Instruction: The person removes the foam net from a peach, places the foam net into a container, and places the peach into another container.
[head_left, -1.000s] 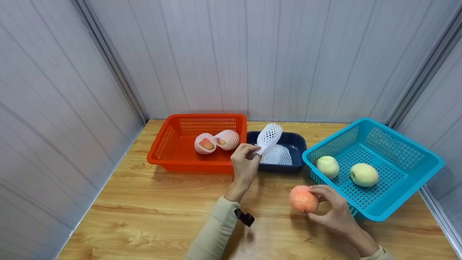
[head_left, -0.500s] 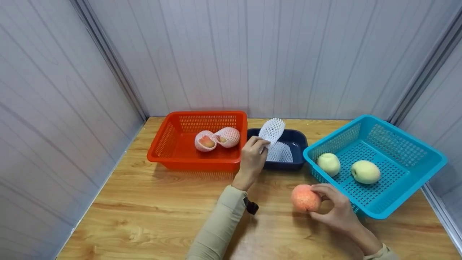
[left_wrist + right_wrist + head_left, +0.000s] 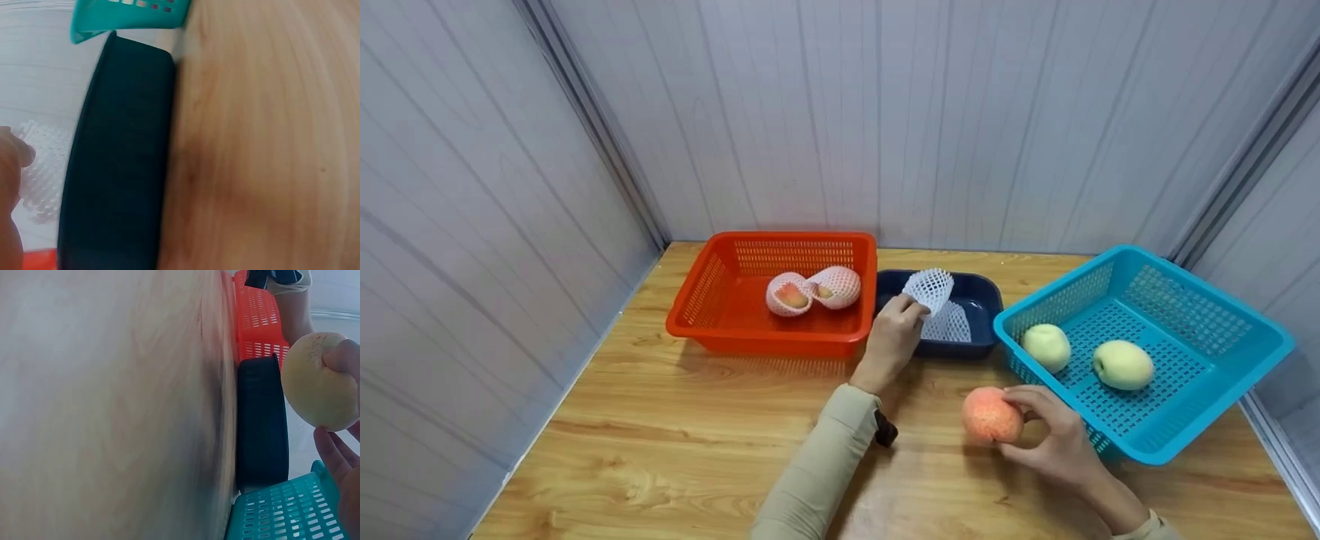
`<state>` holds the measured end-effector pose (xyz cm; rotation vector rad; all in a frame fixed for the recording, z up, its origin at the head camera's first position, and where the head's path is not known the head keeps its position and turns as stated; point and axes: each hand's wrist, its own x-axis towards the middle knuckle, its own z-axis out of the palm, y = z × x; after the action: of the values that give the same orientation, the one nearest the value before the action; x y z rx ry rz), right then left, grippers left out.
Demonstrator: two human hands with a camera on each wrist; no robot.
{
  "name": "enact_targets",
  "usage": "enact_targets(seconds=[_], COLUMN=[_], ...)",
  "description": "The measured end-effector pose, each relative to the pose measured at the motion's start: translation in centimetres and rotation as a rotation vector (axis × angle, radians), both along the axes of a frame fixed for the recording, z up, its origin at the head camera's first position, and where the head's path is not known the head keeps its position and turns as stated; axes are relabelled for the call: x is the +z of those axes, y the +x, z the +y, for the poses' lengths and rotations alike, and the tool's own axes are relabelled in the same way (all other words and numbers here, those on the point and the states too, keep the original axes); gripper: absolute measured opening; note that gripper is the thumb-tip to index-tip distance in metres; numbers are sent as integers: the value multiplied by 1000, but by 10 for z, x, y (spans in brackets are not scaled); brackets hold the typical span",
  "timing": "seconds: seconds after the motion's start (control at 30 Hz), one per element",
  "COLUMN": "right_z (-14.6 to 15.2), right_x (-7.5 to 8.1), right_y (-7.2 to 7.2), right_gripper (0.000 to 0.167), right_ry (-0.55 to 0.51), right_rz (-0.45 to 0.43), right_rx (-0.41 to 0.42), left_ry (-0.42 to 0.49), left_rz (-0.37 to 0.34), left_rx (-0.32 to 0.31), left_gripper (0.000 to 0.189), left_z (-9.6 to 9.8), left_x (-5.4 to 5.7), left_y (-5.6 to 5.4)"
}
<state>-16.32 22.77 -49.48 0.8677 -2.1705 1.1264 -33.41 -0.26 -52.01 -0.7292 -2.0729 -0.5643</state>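
My left hand point(image 3: 891, 341) pinches a white foam fruit net point(image 3: 930, 289) over the navy blue tray point(image 3: 984, 306). Another foam net point(image 3: 951, 325) lies inside that tray. In the left wrist view the pinched net point(image 3: 45, 174) shows beyond the tray's side wall. My right hand point(image 3: 1056, 439) grips a bare peach point(image 3: 988, 416) above the table, between thumb and fingers, left of the blue basket point(image 3: 1252, 352). From the right wrist the same peach point(image 3: 315, 385) looks pale yellow with a reddish patch.
An orange basket point(image 3: 772, 345) on the left holds two peaches in foam nets point(image 3: 838, 287). Two pale peaches point(image 3: 1123, 365) lie in the blue basket on the right. Panel walls close off the back and sides of the wooden table point(image 3: 660, 450).
My left hand has moved right with the foam net, which now hangs lower over the navy tray. The right hand keeps its grip on the peach in nearly the same place.
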Motion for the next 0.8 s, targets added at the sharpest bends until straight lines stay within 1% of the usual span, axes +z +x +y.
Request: enact_targets(seconds=[0.17,0.23,0.3,0.37,0.5,0.6,0.67,0.7,0.73,0.8], right_z=[-2,-2,-1,3,13,18,20,20,20,17], right_x=[1,0,-4,-11,-31,-40,-42,-41,-40,-34], right_y=[1,1,1,-3,-9,-10,-9,-9,-9,-8], right_gripper=[66,65,66,67,72,73,72,72,72,71], right_ry=[3,2,3,7,21,22,23,19,17,11], right_rz=[-13,-20,-24,-25,-43,-73,-96,-87,-91,-71], right_rx=[4,3,-5,-17,-44,-58,-67,-63,-62,-58], left_ry=[-54,-84,-117,-144,-185,-225,-256,-269,-280,-306], left_rz=[-100,-153,-215,-278,-420,-519,-572,-596,-616,-638], left_rx=[25,35,43,45,52,55,57,58,57,59], left_gripper=[10,13,14,14,16,19,20,21,21,21], left_z=[-1,-1,-1,1,5,7,8,9,9,10], left_x=[-5,-5,-5,-1,7,11,12,13,13,14], left_y=[1,2,4,3,4,4,4,3,3,1])
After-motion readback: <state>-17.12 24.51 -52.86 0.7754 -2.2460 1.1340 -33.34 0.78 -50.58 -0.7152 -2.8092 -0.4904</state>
